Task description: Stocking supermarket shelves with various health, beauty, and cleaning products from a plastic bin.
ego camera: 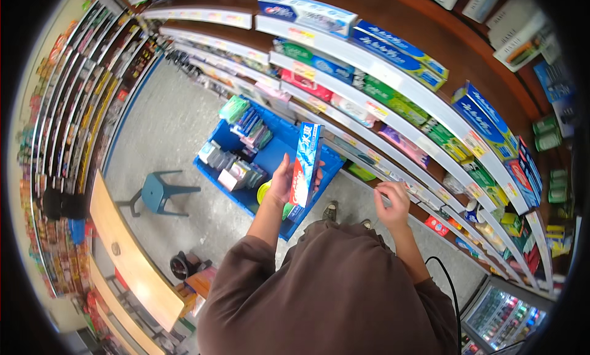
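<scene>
My left hand [279, 182] grips a Colgate toothpaste box [306, 166], blue, white and red, held upright over a blue plastic crate [276, 154]. Fingertips show around the box's right side. To the right, my right hand [393, 203] hovers in front of the lower shelves with its fingers loosely bent; nothing shows in it. In the crate lie bundled small packs [249, 124] at the far corner and pale boxed goods [235, 173] at the left. A yellow-green round item [263, 192] is partly hidden behind my left forearm.
Curved by the lens, store shelves [387, 76] with toothpaste boxes [392, 51] run along the right. A blue-green plastic stool [159, 192] stands left of the crate, near a wooden counter [133, 258]. A black cable [449, 281] hangs at my right side, above a glass-fronted cooler [504, 316].
</scene>
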Action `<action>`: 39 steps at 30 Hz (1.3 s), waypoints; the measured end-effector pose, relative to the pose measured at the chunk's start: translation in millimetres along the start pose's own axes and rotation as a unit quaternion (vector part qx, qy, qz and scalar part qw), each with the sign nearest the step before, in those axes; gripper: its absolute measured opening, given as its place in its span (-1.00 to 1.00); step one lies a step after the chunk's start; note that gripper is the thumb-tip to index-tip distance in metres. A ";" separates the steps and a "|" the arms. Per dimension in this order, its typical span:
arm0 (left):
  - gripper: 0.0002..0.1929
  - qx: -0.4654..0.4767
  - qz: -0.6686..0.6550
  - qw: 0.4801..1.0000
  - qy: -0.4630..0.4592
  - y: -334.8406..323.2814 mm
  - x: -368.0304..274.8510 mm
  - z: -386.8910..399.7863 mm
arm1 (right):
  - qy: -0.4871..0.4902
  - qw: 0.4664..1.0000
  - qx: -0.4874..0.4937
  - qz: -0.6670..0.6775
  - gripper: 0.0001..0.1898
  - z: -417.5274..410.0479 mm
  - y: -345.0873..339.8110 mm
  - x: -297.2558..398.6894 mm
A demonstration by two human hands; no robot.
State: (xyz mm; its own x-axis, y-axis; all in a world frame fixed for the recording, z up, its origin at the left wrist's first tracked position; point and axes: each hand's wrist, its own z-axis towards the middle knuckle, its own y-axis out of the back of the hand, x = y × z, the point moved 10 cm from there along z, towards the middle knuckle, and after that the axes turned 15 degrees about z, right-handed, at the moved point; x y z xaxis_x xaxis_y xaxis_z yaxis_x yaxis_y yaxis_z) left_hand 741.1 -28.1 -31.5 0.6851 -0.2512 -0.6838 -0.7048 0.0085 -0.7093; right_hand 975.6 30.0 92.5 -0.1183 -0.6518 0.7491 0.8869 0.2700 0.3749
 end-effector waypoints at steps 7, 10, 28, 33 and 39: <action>-0.11 0.089 0.044 0.989 0.105 -74.8 34.4 15.1 | -0.159 0.971 -0.071 0.161 -0.75 -8.8 20.5 -21.0; -0.14 0.176 0.073 0.962 0.198 -114.2 50.2 27.0 | -0.283 0.854 -0.087 0.427 -0.56 -19.9 22.8 -43.7; -0.17 0.275 0.386 0.881 -0.002 -296.9 -40.4 120.4 | -0.129 0.790 -0.410 0.437 -0.70 -42.4 218.1 4.0; -0.32 0.362 0.518 0.774 0.044 -381.4 -21.3 118.3 | -0.074 0.829 -0.382 0.402 -0.64 -54.1 247.6 13.7; -0.54 0.400 0.714 0.573 0.032 -446.4 -3.9 131.2 | -0.021 0.837 -0.376 0.396 -0.56 -50.6 294.3 31.8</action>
State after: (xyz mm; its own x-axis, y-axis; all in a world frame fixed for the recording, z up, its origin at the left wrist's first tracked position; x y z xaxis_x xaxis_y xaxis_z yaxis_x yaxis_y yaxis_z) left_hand 1077.2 96.1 265.3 -0.5123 0.5306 -0.6753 -0.2098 0.6851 0.6975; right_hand 1255.5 52.9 199.1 0.6386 -0.4495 0.6247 0.7231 0.0726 -0.6869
